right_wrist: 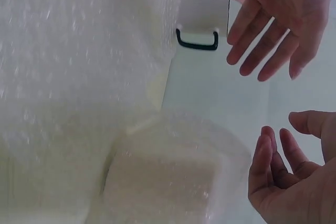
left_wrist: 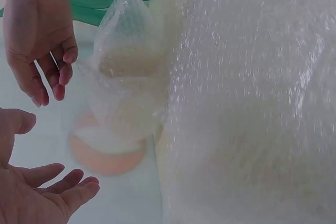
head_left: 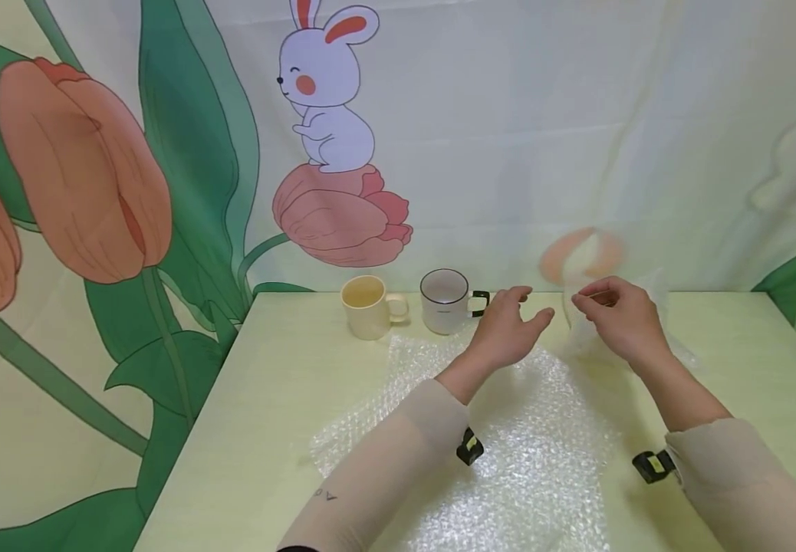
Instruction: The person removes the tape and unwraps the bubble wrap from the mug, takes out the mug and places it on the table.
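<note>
Both hands hover over the back of the table, holding nothing. The left hand (head_left: 506, 330) is spread, thumb apart from the fingers, just right of a white mug (head_left: 443, 308) with a dark rim and black handle. Fingers loosely bent, the right hand (head_left: 624, 322) overlaps a bundle (head_left: 580, 335) wrapped in clear bubble wrap. Through that wrap, the right wrist view shows a pale, blocky shape in the bundle (right_wrist: 163, 182); its kind is hidden. A large bubble wrap sheet (head_left: 515, 445) lies flat below the hands. Left of the white mug stands a cream-yellow mug (head_left: 365, 316).
The pale yellow table (head_left: 246, 414) ends at a printed cloth backdrop (head_left: 508, 138) with tulips and a rabbit. The sheet stretches from near the mugs to the front of the view. Each sleeve carries a small black wrist camera (head_left: 653, 465).
</note>
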Action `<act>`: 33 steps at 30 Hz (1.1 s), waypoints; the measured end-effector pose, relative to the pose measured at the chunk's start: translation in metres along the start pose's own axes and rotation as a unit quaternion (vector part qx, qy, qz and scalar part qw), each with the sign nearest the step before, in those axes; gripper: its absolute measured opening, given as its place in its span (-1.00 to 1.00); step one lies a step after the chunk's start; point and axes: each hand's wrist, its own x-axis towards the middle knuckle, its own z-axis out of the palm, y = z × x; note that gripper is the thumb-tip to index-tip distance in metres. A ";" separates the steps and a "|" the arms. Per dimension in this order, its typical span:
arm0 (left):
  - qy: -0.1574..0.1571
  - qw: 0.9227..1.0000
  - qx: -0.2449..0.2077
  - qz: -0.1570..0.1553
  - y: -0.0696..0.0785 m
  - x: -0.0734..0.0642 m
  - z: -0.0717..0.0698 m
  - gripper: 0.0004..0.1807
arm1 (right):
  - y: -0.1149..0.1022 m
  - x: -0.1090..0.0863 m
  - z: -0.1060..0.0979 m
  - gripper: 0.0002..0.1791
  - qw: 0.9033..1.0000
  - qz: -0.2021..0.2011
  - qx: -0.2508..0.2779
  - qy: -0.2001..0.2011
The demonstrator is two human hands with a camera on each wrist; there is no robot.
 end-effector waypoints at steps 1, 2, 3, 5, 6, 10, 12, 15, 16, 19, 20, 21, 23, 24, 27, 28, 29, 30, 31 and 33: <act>-0.001 1.000 -0.002 -0.002 0.001 0.001 0.003 -0.36 | 0.002 0.000 -0.003 -0.50 1.000 0.004 -0.006 0.007; -0.003 1.000 -0.004 -0.004 0.001 0.003 0.007 -0.36 | 0.005 0.001 -0.006 -0.50 1.000 0.009 -0.012 0.016; -0.003 1.000 -0.008 -0.006 0.002 0.004 0.010 -0.37 | 0.008 0.001 -0.009 -0.50 0.999 0.012 -0.020 0.024; -0.002 1.000 -0.014 -0.008 0.003 0.006 0.016 -0.37 | 0.013 0.003 -0.014 -0.51 0.999 0.019 -0.031 0.041; -0.003 1.000 -0.018 -0.009 0.004 0.007 0.019 -0.37 | 0.016 0.004 -0.016 -0.51 0.998 0.024 -0.036 0.047; -0.008 1.000 -0.027 -0.011 0.006 0.011 0.030 -0.36 | 0.027 0.007 -0.026 -0.54 0.995 0.044 -0.049 0.070; -0.011 0.999 -0.031 -0.014 0.007 0.012 0.035 -0.34 | 0.032 0.009 -0.029 -0.53 0.994 0.056 -0.052 0.075; -0.012 0.999 -0.033 -0.018 0.008 0.015 0.042 -0.33 | 0.041 0.012 -0.034 -0.51 0.993 0.070 -0.058 0.077; -0.012 0.999 -0.033 -0.020 0.008 0.016 0.044 -0.32 | 0.044 0.013 -0.036 -0.49 0.993 0.074 -0.059 0.075; -0.013 0.999 -0.030 -0.026 0.010 0.020 0.050 -0.30 | 0.053 0.017 -0.040 -0.43 0.992 0.083 -0.069 0.072; -0.012 0.999 -0.027 -0.028 0.011 0.021 0.051 -0.29 | 0.056 0.018 -0.041 -0.41 0.991 0.086 -0.071 0.071; -0.011 0.999 -0.024 -0.032 0.012 0.022 0.053 -0.28 | 0.059 0.019 -0.042 -0.39 0.991 0.090 -0.072 0.069; -0.008 0.999 -0.017 -0.041 0.014 0.025 0.056 -0.26 | 0.064 0.021 -0.043 -0.34 0.990 0.098 -0.075 0.068; -0.007 0.999 -0.013 -0.047 0.016 0.026 0.058 -0.25 | 0.066 0.022 -0.044 -0.32 0.990 0.102 -0.074 0.067; -0.007 0.998 -0.003 -0.064 0.020 0.029 0.062 -0.22 | 0.071 0.023 -0.045 -0.25 0.989 0.116 -0.067 0.060; -0.008 0.998 0.000 -0.068 0.021 0.030 0.064 -0.22 | 0.072 0.023 -0.045 -0.23 0.989 0.119 -0.066 0.059; -0.010 0.997 0.002 -0.073 0.022 0.031 0.065 -0.21 | 0.073 0.024 -0.045 -0.20 0.989 0.122 -0.065 0.057; -0.011 0.997 0.005 -0.076 0.023 0.032 0.067 -0.21 | 0.074 0.024 -0.045 -0.18 0.988 0.125 -0.063 0.056; -0.013 0.997 0.007 -0.078 0.023 0.032 0.068 -0.21 | 0.074 0.024 -0.045 -0.15 0.988 0.129 -0.062 0.054; -0.015 0.996 0.013 -0.083 0.024 0.033 0.071 -0.20 | 0.076 0.025 -0.045 -0.12 0.988 0.134 -0.059 0.048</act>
